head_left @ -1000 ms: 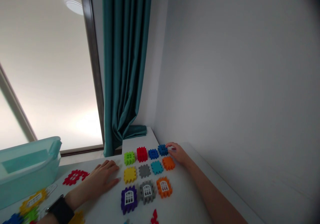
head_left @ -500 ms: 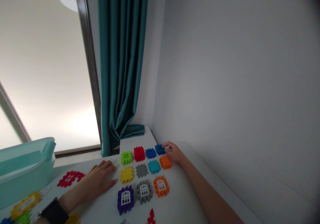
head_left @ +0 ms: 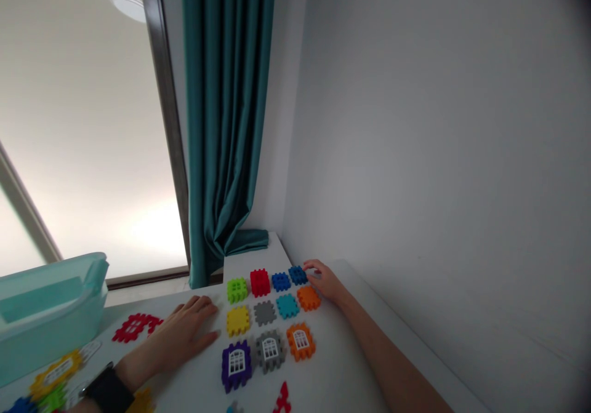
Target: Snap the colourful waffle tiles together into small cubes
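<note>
Both grips are released; the right hand (head_left: 327, 282) lies open just beside the dark-blue block (head_left: 298, 275), at two o'clock of the block rows (head_left: 265, 313); the left hand (head_left: 182, 333) rests flat at nine o'clock.

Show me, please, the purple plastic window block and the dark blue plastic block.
Purple plastic window block (head_left: 237, 362), head view, on its white window.
Dark blue plastic block (head_left: 298, 275), head view, on its top face.

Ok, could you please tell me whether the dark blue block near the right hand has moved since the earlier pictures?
No, the dark blue block keeps the same place beside the red block; only the view shifts slightly.
</note>
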Demonstrator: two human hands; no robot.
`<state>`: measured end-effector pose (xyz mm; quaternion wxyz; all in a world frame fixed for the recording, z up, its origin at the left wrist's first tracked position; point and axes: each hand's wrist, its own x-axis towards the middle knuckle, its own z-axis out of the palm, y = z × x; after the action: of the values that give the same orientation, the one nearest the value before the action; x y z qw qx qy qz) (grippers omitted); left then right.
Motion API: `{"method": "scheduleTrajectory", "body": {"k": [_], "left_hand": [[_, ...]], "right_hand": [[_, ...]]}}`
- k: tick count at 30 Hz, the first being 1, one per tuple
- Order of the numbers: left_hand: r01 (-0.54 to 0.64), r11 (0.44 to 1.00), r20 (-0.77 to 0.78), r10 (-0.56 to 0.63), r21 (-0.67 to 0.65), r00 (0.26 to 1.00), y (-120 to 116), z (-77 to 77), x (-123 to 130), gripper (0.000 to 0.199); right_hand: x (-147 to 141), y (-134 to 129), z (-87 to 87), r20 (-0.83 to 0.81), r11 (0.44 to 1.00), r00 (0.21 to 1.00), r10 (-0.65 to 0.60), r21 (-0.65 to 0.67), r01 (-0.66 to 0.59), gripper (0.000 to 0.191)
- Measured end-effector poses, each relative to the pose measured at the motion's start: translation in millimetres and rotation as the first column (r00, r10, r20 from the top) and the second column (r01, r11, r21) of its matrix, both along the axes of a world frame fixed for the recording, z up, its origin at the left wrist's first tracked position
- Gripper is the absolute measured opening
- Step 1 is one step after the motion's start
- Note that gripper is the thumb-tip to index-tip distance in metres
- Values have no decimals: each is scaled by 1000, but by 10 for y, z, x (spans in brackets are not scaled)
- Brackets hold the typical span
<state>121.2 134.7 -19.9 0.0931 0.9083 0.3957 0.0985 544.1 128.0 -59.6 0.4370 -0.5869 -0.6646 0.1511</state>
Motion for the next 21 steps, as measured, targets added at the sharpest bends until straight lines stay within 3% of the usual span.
{"method": "scheduleTrajectory", "body": {"k": [5,13,21], "left_hand": [[35,998,-53,-38,-43,998,26,76,-44,41],[-44,999,-101,41,-28,994,-98,269,-44,35],[-84,996,-70,84,-1,994,-221,364,-382,35]], "right_hand": [[-111,-47,138,25,997,999,-26,75,24,23],[-574,-161,467,98,979,991,86,174,-102,18],[-1185,-288,701,195,949,962,190,215,-231,17]]}}
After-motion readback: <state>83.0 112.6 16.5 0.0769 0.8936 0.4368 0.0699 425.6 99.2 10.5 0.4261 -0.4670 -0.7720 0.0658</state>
